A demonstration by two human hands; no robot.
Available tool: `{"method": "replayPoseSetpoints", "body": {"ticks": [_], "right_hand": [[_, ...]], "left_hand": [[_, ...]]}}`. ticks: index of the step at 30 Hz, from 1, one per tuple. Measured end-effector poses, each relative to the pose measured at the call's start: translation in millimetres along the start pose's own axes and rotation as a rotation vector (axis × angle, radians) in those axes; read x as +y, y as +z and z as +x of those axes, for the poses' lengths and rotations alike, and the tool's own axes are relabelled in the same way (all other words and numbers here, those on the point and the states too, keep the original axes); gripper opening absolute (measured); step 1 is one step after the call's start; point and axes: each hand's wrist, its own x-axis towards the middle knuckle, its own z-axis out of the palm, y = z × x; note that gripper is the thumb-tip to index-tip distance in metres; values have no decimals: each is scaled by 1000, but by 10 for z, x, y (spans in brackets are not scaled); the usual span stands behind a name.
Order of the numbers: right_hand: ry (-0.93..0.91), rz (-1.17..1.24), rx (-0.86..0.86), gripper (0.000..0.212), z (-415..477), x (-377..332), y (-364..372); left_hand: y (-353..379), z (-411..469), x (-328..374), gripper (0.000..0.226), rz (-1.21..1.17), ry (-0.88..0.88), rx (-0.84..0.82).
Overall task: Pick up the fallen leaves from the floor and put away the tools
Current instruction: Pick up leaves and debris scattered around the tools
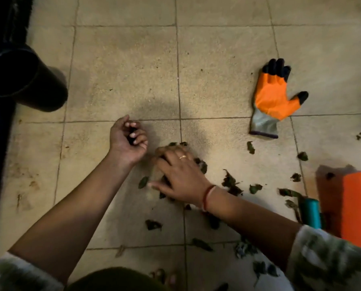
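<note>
The right hand spreads its fingers flat over leaves to rake them toward the left hand, whose curled fingers cup something dark.

The right hand is motion-blurred at its fingertips and covers part of the leaves beneath it. At the right edge, an orange object is cut off. At the upper left, a dark pot is cropped. The left hand curls over something dark, unidentifiable.
</note>
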Motion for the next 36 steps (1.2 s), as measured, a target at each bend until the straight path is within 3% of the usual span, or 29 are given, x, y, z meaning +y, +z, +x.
{"method": "replayPoseSetpoints", "body": {"ticks": [2, 5, 12, 16, 19, 22, 26, 29, 32, 34, 36], "right_hand": [[-144, -161, -86, 56, 117, -255, 208], [-281, -287, -89, 41, 126, -388, 365], [323, -417, 29, 24, -88, 147, -53], [508, -264, 147, 16, -536, 348, -269], [728, -109, 357, 31, -784, 485, -422], [882, 41, 372, 58, -842, 738, -539], [796, 165, 245, 62, -877, 962, -504], [594, 200, 79, 65, -946, 808, -461], [532, 253, 141, 67, -1116, 592, -469], [567, 184, 161, 81, -1260, 467, -411], [495, 1, 46, 98, -1342, 357, -274]], "left_hand": [[-109, -96, 46, 40, -42, 18, 8], [-218, -218, 91, 47, -81, 43, 11], [-144, -232, -28, 32, -47, 22, 14], [-11, -139, -261, 28, 47, -48, -14], [57, -68, -434, 30, 93, -112, -37], [94, -45, -578, 40, 105, -156, -35], [117, -83, -716, 27, 101, -194, -65], [73, -91, -770, 40, 117, -219, -59], [47, -136, -787, 45, 135, -237, -49], [30, -169, -770, 46, 137, -230, -34], [10, -192, -743, 48, 133, -222, -31]]}}
